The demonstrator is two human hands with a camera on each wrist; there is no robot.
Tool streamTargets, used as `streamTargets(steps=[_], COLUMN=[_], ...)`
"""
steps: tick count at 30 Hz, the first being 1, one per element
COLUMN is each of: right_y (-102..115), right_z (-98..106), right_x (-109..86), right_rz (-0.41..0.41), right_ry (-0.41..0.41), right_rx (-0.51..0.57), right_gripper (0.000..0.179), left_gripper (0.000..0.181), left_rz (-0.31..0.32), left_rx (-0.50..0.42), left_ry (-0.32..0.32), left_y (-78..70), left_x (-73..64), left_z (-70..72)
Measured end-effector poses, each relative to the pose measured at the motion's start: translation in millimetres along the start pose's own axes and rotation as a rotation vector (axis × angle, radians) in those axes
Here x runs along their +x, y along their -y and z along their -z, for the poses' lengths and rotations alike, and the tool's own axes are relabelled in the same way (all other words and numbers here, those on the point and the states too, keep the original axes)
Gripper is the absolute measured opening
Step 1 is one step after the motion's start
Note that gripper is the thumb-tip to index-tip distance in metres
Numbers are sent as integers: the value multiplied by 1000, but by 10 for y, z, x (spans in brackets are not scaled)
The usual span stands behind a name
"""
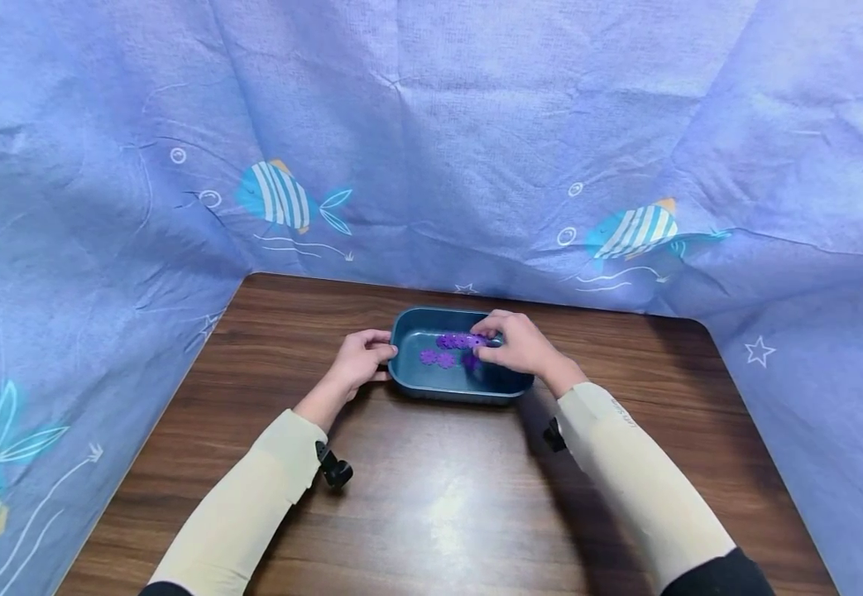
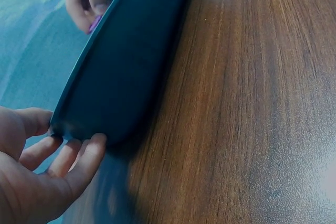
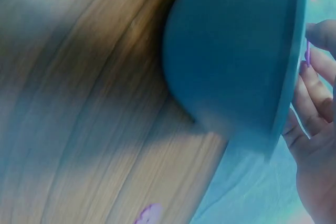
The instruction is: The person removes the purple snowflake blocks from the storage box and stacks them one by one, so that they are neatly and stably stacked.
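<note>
The left hand [image 1: 357,360] grips the tray [image 1: 446,396] at nine o'clock and the right hand [image 1: 516,343] pinches a thin flower [image 2: 95,23] toward three o'clock, so a loose pinch could drop it or a hard tug could tip the tray.

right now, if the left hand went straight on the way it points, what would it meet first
The blue tray: the left hand is at its end and touches it, seemingly with no gap between.
</note>
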State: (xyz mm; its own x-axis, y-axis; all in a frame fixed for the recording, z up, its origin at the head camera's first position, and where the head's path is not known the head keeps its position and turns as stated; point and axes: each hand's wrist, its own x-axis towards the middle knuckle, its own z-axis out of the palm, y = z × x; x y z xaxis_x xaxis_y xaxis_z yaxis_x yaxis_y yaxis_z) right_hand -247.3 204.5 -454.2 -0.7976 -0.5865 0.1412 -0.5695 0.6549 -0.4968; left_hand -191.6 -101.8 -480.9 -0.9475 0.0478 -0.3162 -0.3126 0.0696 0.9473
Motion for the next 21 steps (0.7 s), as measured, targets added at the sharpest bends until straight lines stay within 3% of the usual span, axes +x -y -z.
streamTargets(steps=[8, 21], right_y=[-195, -483], right_z=[159, 352], right_x=[-202, -549], right_rz=[-28, -146], right_ry=[-92, -174], right_rx=[-9, 17], right_gripper=[28, 26], left_gripper=[41, 41], left_rz=[-11, 0], left_rx=[9, 17], left_ry=[-2, -4], left_y=[-2, -11], left_x=[-20, -23], left_z=[-4, -3])
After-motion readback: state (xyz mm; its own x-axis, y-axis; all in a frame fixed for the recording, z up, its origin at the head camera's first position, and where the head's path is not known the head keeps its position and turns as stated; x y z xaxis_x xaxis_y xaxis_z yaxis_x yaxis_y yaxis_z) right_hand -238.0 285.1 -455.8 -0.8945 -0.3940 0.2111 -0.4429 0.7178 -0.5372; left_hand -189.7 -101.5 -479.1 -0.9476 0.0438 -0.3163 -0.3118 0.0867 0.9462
